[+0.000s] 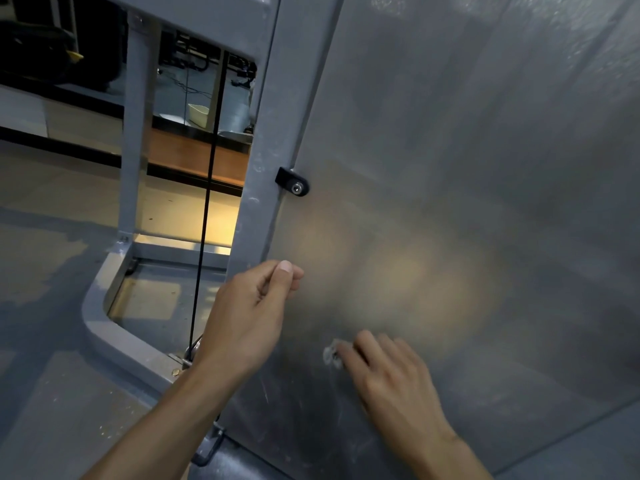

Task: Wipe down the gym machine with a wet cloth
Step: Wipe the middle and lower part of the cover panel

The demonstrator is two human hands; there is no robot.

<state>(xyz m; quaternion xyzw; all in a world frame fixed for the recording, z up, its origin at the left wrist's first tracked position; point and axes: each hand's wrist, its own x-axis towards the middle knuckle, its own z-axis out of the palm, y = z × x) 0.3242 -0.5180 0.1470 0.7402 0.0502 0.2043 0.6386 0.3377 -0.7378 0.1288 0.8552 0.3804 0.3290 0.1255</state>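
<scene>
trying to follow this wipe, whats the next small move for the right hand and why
Probably sweep the right hand with its small cloth up across the panel: the cloth sits low on it, smudges and scuffs show around it, and the left hand is off to the side.

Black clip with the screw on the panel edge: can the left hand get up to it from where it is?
Probably yes. The left hand sits just below the black clip, beside the grey panel, with only bare panel and frame post between them.
</scene>
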